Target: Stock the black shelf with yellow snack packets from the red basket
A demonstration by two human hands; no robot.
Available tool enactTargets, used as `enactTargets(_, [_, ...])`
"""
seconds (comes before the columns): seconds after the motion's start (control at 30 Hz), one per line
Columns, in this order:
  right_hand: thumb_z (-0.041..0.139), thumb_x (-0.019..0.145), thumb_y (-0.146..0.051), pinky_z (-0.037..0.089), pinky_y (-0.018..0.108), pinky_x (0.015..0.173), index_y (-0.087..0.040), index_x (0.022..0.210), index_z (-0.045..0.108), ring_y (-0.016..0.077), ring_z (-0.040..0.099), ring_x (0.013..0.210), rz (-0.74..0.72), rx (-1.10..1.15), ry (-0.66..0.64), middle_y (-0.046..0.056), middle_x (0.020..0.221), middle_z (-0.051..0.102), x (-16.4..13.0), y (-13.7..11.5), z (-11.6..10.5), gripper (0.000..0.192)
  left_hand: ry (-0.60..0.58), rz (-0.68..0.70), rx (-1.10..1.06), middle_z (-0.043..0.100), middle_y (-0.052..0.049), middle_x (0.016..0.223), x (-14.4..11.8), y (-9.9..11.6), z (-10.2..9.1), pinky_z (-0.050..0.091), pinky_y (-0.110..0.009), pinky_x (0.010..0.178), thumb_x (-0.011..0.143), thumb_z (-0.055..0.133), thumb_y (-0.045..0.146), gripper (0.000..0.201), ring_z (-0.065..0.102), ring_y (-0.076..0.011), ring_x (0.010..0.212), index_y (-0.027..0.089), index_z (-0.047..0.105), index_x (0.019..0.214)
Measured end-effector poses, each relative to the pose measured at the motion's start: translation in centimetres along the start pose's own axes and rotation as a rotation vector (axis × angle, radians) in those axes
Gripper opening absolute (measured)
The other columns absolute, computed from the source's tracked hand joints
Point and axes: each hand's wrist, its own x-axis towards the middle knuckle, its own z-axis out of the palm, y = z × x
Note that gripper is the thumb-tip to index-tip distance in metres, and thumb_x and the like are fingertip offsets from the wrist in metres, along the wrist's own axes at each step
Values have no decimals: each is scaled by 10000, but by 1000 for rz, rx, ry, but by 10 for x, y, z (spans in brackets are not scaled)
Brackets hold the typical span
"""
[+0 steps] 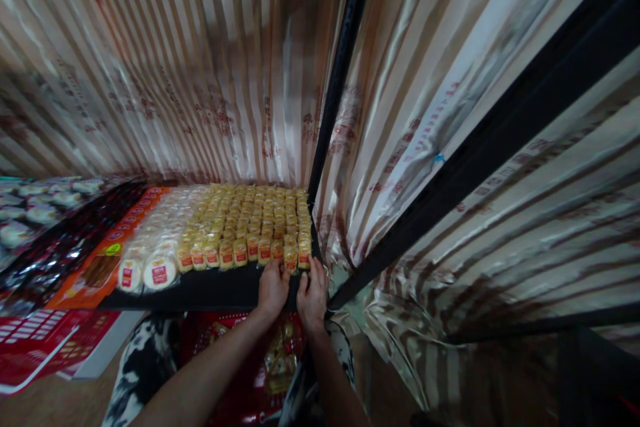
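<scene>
Hands at shelf's front corner: my left hand and right hand, fingers curled, pinching yellow packets in the front row, apparently squaring them with the black shelf edge.

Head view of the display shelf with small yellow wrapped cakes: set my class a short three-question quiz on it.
1. True or false: both hands are at the near right end of the rows of small yellow wrapped cakes.
2. What lies left of the yellow cakes: A) round white wrapped cakes, B) green bottles?
3. What rises from the right corner of the black shelf?

Key: 1. True: left hand, right hand. 2. A, round white wrapped cakes. 3. A black metal pole.
</scene>
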Motion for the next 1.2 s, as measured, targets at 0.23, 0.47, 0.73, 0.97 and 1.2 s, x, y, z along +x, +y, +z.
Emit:
enactTargets(0.23, [308, 871, -217, 363, 447, 967, -124, 1283, 431, 234, 415, 1196, -19, -23, -10, 155, 1257, 494, -1, 2, 2, 440, -7, 3, 38, 611, -41, 858, 0, 5, 0, 424, -209, 665, 817, 468, 154, 158, 592, -122, 761, 151, 489, 974])
enactTargets(0.47, [316, 857, -207, 363, 452, 958, -138, 1295, 418, 239, 421, 1191, -25, -37, -2, 148, 1251, 501, -2, 2, 4, 455, 60, 106, 187, 574, -30, 833, 3, 5, -4, 410, -226, 690, 823, 469, 163, 44, 554, -133, 754, 171, 495, 789])
enactTargets(0.73, [311, 850, -192, 367, 449, 962, -133, 1298, 412, 236, 417, 1197, -31, -21, -12, 157, 1251, 496, -2, 1, 3, 463, 45, 172, 207, 583, -49, 888, 0, 1, 4, 433, -229, 714, 872, 380, 182, 137, 573, -139, 793, 172, 517, 856])
enactTargets(0.97, [311, 842, -186, 371, 439, 969, -110, 1283, 425, 229, 410, 1204, -22, -33, -17, 166, 1242, 505, -1, 0, 4, 462, 18, 168, 311, 588, -65, 921, 2, 1, 8, 448, -240, 699, 894, 327, 207, 210, 583, -152, 793, 170, 532, 924])
enactTargets(1.2, [341, 811, -179, 351, 462, 977, -111, 1280, 413, 246, 387, 1217, -21, -31, -27, 164, 1275, 465, -1, 0, 3, 480, 10, 246, 294, 591, -73, 1027, -6, -12, 14, 469, -258, 791, 895, 325, 201, 285, 586, -159, 905, 187, 533, 1088])
